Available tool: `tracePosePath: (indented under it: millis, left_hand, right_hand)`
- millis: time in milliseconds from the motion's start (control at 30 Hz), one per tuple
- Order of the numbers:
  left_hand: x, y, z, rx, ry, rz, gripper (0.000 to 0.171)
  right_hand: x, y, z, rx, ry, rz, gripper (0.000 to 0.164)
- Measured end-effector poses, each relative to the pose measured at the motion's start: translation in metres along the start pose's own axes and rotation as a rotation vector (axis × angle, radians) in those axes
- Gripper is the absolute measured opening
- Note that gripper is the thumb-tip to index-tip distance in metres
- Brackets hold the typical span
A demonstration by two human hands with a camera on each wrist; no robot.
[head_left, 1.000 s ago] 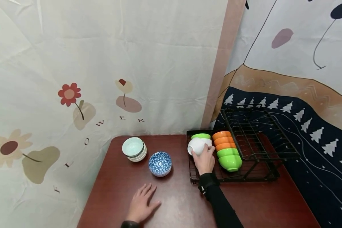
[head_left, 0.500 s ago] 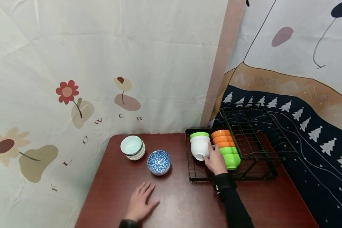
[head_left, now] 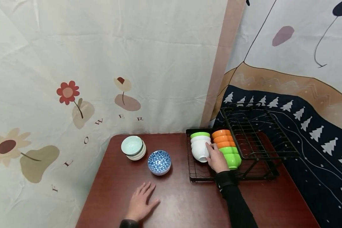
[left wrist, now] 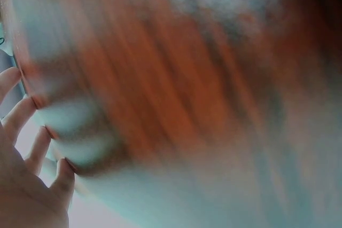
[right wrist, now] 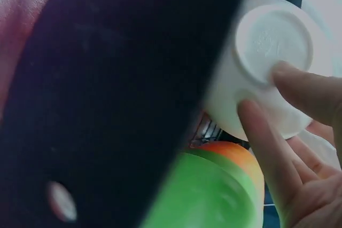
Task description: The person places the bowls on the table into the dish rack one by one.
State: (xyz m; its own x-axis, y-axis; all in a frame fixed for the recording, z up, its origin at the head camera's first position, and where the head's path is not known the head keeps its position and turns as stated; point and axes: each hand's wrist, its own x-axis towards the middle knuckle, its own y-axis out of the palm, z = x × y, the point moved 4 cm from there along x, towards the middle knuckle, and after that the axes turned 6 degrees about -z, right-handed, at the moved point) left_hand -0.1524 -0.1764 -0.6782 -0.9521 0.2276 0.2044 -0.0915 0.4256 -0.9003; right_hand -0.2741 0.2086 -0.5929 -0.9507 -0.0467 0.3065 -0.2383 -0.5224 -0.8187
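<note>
In the head view a white bowl point(head_left: 200, 151) stands on its side in the left row of the black dish rack point(head_left: 191, 174), nested against another white bowl and a green bowl point(head_left: 200, 134). My right hand point(head_left: 217, 158) holds its right side. The right wrist view shows my thumb on the base of the white bowl point(right wrist: 275, 41) and a fingertip on its wall; the other fingers are partly hidden behind. My left hand point(head_left: 140, 201) rests on the table with fingers spread, below a blue patterned bowl point(head_left: 159, 162).
Right of the white bowls runs a row of orange bowls point(head_left: 223, 138) and green bowls point(head_left: 232, 159). A raised wire shelf point(head_left: 262, 136) overhangs the rack's right part. Stacked pale bowls point(head_left: 132, 146) stand at the table's back left, close to the wall.
My right hand has moved right and turned the white bowl from slanting left to facing the front, in line with the row. The left hand has stayed in place.
</note>
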Motion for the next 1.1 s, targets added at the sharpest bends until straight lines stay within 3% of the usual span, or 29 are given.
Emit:
tracePosePath:
  millis: [200,633,1100]
  left_hand:
    - [0.002,0.0,0.001,-0.037,-0.039,0.03,0.068]
    - [0.002,0.001,0.001,-0.041,-0.079,0.088,0.069]
    - [0.003,0.001,0.0,-0.038,-0.085,0.116,0.071]
  right_hand:
    - [-0.003,0.004,-0.002,0.01,-0.009,-0.085,0.077]
    - [-0.011,0.008,-0.007,0.018,0.03,-0.092,0.085]
    - [-0.03,-0.026,0.01,-0.027,0.016,-0.128,0.085]
